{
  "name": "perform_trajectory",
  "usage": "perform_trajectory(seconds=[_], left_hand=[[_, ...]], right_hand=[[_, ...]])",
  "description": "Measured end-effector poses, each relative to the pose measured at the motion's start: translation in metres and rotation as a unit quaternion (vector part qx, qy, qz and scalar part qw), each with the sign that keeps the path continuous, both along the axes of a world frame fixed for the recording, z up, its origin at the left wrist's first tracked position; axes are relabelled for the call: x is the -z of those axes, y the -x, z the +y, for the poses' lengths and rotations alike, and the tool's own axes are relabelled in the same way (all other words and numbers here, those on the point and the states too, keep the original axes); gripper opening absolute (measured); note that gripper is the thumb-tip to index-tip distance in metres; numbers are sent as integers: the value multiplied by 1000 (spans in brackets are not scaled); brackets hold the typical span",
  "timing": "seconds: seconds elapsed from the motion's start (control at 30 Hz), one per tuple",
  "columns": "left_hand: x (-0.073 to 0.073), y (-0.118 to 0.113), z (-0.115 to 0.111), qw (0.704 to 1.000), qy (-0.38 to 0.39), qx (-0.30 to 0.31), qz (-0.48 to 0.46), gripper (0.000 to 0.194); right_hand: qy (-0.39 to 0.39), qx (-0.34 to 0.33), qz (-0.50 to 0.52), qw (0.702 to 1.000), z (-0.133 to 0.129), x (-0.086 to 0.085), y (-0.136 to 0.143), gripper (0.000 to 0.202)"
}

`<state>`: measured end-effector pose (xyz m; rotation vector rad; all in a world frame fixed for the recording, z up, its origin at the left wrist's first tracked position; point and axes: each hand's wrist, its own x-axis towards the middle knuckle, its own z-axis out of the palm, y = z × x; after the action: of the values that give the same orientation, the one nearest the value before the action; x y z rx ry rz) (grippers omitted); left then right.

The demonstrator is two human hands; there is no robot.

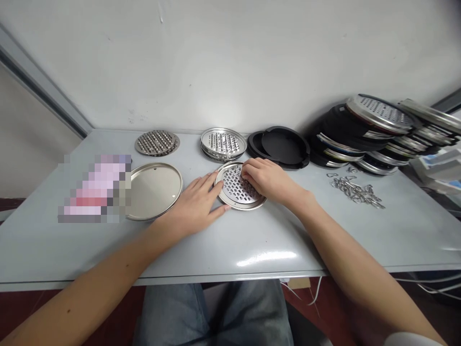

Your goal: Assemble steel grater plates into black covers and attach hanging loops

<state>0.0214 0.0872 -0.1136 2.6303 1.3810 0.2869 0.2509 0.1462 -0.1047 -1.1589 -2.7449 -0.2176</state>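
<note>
In front of me lies a round metal grater disc (pixel 236 185) with raised teeth, set within a wider metal rim. My left hand (pixel 200 199) rests at its left edge, fingers spread and fingertips touching the rim. Over the disc's upper right part, my right hand (pixel 268 178) has its fingers curled together in a pinch; what is between them, if anything, is hidden. A plain round metal plate (pixel 154 190) with small holes near its edge lies left of my left hand.
Behind are grater discs (pixel 157 143), a stack of rimmed graters (pixel 223 143) and black round trays (pixel 284 146). Tall stacks of graters and black holders (pixel 345 127) stand at right, beside a pile of metal clips (pixel 356 191). A blurred pink item (pixel 97 185) lies left.
</note>
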Motion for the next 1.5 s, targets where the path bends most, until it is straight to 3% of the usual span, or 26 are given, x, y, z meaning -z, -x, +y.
perform_trajectory(seconds=[0.7, 0.87, 1.1, 1.33, 1.5], left_hand=[[3, -1, -1, 1000, -18, -12, -2, 59], [2, 2, 1, 1000, -11, -15, -5, 56], [-1, 10, 3, 1000, 14, -16, -15, 62], [-7, 12, 8, 996, -26, -66, -63, 46], [-19, -8, 13, 988, -50, -48, -138, 33]], right_hand=[[48, -50, 75, 995, -1, 6, 4, 19], [86, -65, 142, 984, 2, 2, -4, 16], [44, 41, 272, 960, 1, -6, -41, 18], [115, 38, 199, 973, -8, 11, -46, 22], [111, 37, 188, 975, -12, 10, -38, 21]])
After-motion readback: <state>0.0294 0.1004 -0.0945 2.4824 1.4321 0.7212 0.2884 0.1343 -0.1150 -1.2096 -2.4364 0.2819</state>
